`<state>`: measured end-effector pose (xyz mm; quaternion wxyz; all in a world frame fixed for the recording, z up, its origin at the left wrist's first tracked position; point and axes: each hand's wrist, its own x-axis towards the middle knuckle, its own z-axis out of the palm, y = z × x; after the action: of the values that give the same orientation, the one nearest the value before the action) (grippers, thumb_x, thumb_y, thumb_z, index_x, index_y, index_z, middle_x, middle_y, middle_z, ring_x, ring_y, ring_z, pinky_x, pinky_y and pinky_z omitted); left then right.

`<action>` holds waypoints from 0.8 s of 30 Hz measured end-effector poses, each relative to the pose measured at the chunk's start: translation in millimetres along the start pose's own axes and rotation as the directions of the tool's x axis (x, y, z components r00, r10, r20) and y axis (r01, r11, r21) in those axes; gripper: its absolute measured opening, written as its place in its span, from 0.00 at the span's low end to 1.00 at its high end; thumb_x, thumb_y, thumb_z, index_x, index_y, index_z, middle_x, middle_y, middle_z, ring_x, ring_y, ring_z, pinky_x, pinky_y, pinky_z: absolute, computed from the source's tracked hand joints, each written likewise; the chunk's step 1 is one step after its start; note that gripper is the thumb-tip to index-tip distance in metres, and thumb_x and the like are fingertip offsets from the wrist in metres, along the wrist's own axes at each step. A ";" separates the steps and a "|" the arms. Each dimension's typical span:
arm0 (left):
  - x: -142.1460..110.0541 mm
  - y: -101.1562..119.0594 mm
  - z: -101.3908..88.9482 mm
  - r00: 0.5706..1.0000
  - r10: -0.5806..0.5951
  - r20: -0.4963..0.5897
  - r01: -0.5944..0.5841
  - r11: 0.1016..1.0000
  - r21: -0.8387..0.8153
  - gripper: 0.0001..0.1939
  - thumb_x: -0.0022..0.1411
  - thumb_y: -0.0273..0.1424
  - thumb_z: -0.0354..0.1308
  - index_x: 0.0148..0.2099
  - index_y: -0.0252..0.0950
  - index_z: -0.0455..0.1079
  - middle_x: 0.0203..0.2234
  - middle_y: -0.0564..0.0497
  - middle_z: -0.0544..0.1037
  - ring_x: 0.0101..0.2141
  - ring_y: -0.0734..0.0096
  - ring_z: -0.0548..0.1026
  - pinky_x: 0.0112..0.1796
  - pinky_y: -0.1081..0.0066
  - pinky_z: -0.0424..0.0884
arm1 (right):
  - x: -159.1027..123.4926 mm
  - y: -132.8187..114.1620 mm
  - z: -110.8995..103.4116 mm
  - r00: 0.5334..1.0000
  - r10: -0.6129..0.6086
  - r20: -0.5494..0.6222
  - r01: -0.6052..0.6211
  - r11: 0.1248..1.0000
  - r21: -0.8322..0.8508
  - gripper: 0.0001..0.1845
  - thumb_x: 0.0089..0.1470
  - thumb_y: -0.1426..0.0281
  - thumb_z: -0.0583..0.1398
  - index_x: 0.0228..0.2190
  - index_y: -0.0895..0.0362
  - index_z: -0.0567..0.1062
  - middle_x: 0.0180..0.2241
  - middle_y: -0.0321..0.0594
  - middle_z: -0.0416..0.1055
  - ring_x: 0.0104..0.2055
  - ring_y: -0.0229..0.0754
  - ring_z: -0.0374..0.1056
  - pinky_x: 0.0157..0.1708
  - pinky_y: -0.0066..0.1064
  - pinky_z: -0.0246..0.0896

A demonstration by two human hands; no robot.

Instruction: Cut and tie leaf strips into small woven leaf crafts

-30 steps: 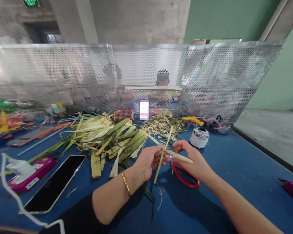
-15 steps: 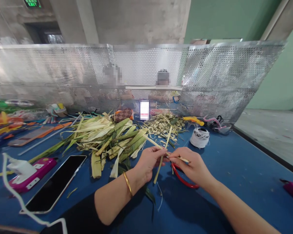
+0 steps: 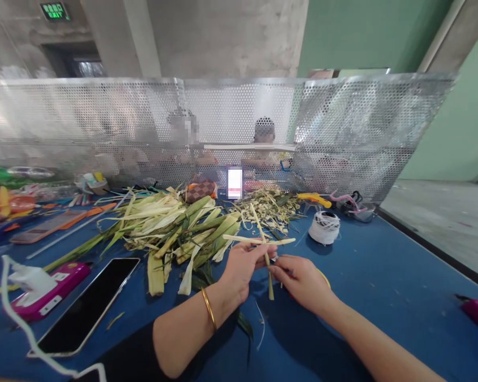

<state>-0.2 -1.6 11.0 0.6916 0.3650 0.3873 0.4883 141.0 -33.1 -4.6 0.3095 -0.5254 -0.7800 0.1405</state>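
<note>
- Crossed strips have swung round since a second ago: the pale leaf strip (image 3: 258, 240) now lies level across the left fingertips, and the second strip (image 3: 265, 249) stands nearly upright through it.
- Red scissors that showed under the right hand before are now covered by it; only a yellow curved edge (image 3: 324, 277) peeks out beside the wrist, too little to name.
- Left hand (image 3: 242, 265) pinches the crossing of the two strips between thumb and fingers, a gold bangle (image 3: 208, 309) on its wrist.
- Right hand (image 3: 302, 278) has its fingertips drawn together at the lower part of the upright strip; whether they grip it or a thin thread is hard to make out.
- Both strips sit above the blue table (image 3: 382, 276), just in front of the leaf pile (image 3: 175, 225).
- White string roll (image 3: 324, 227) stands near, to the right.
- Black phone (image 3: 87, 305) lies well to the left, its lower end cut off by the sleeve (image 3: 127, 361).
</note>
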 end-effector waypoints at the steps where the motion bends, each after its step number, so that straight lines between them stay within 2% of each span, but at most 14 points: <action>1: 0.7 0.0 -0.6 1.000 0.006 -0.009 -0.006 1.000 0.000 0.11 0.47 0.28 0.68 0.33 0.31 0.72 0.31 0.44 0.81 0.32 0.66 0.78 0.39 0.67 0.73 | -0.5 -1.3 1.4 1.000 0.000 0.016 0.000 0.999 0.044 0.19 0.58 0.63 0.51 0.17 0.55 0.63 0.20 0.35 0.65 0.24 0.38 0.61 0.26 0.28 0.53; 3: 1.6 0.7 -1.3 1.000 0.011 -0.026 -0.011 1.000 -0.010 0.10 0.46 0.28 0.68 0.32 0.31 0.72 0.29 0.45 0.80 0.31 0.67 0.78 0.39 0.68 0.73 | -1.7 -3.8 0.9 1.000 -0.003 0.018 0.001 0.995 0.101 0.19 0.58 0.64 0.51 0.17 0.54 0.62 0.19 0.34 0.63 0.24 0.37 0.59 0.25 0.28 0.53; 5: 1.3 1.1 -1.3 1.000 0.004 -0.023 -0.005 1.000 -0.016 0.10 0.46 0.28 0.68 0.32 0.31 0.72 0.28 0.45 0.80 0.30 0.68 0.78 0.38 0.68 0.73 | -2.4 -4.6 -1.9 0.999 0.009 -0.042 -0.005 0.995 0.099 0.18 0.58 0.63 0.51 0.19 0.54 0.63 0.21 0.35 0.64 0.25 0.38 0.59 0.27 0.28 0.54; 7: 0.0 0.4 -0.7 1.000 -0.005 0.008 0.005 1.000 -0.012 0.11 0.45 0.28 0.68 0.32 0.31 0.72 0.28 0.45 0.80 0.31 0.67 0.77 0.37 0.69 0.73 | -1.7 -2.9 -4.1 0.990 0.065 -0.123 -0.054 0.994 0.092 0.17 0.58 0.60 0.51 0.22 0.54 0.67 0.24 0.37 0.67 0.28 0.40 0.62 0.29 0.30 0.55; 8: -0.7 -0.4 -0.4 1.000 -0.005 0.027 0.005 1.000 -0.010 0.11 0.45 0.28 0.68 0.32 0.31 0.72 0.28 0.45 0.80 0.31 0.67 0.77 0.37 0.69 0.72 | -0.9 -1.3 -4.3 0.986 0.104 -0.128 -0.090 0.990 0.113 0.17 0.58 0.59 0.51 0.23 0.54 0.68 0.25 0.37 0.68 0.29 0.41 0.63 0.30 0.30 0.55; 10: -1.8 -2.5 0.0 0.999 0.006 0.039 -0.005 1.000 -0.018 0.11 0.45 0.29 0.68 0.32 0.31 0.72 0.28 0.45 0.80 0.32 0.68 0.77 0.38 0.70 0.72 | 1.1 2.1 -2.7 0.984 0.172 -0.043 -0.161 0.968 0.193 0.18 0.56 0.58 0.52 0.22 0.55 0.69 0.23 0.36 0.68 0.28 0.41 0.63 0.29 0.30 0.55; 13: -2.2 -4.9 0.0 0.999 0.019 0.028 -0.018 0.999 -0.030 0.12 0.43 0.30 0.68 0.31 0.31 0.73 0.27 0.46 0.80 0.31 0.69 0.76 0.38 0.71 0.71 | 3.0 3.9 2.1 0.977 0.195 0.082 -0.211 0.929 0.304 0.18 0.53 0.59 0.54 0.18 0.56 0.66 0.19 0.34 0.64 0.24 0.38 0.59 0.26 0.29 0.54; 18: -2.4 -6.6 0.7 0.999 0.033 0.001 -0.033 0.999 -0.015 0.14 0.40 0.30 0.69 0.30 0.34 0.70 0.27 0.47 0.79 0.33 0.66 0.77 0.39 0.69 0.70 | 1.9 -1.7 0.5 0.986 0.157 0.053 -0.164 0.882 0.441 0.19 0.50 0.60 0.56 0.15 0.55 0.59 0.17 0.30 0.56 0.23 0.35 0.52 0.24 0.27 0.50; 20: -2.1 -6.7 0.9 0.999 0.038 -0.012 -0.038 0.999 0.015 0.16 0.39 0.31 0.70 0.30 0.34 0.68 0.26 0.48 0.79 0.32 0.66 0.77 0.39 0.68 0.69 | 2.0 -1.4 -3.5 0.985 0.160 0.061 -0.170 0.870 0.463 0.19 0.50 0.59 0.57 0.15 0.55 0.61 0.17 0.31 0.57 0.23 0.35 0.53 0.24 0.27 0.51; 22: -1.7 -6.3 1.0 0.999 0.042 -0.001 -0.042 0.999 0.026 0.17 0.39 0.32 0.70 0.32 0.34 0.69 0.26 0.48 0.79 0.31 0.67 0.77 0.38 0.68 0.70 | 3.3 1.5 -6.8 0.973 0.225 0.051 -0.221 0.845 0.487 0.21 0.50 0.56 0.58 0.16 0.56 0.65 0.18 0.32 0.61 0.23 0.36 0.57 0.25 0.28 0.54; 24: -1.8 -5.8 1.3 0.998 0.056 0.000 -0.056 0.998 0.036 0.17 0.42 0.32 0.69 0.34 0.34 0.69 0.26 0.48 0.79 0.31 0.67 0.77 0.37 0.69 0.69 | 5.2 4.8 -8.1 0.939 0.339 0.061 -0.308 0.747 0.590 0.22 0.48 0.51 0.59 0.18 0.57 0.71 0.19 0.34 0.66 0.24 0.37 0.61 0.28 0.29 0.58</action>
<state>2.9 -5.0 6.8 0.6709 0.3877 0.3860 0.5005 148.3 -27.3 0.7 0.4475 -0.5330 -0.5864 0.4144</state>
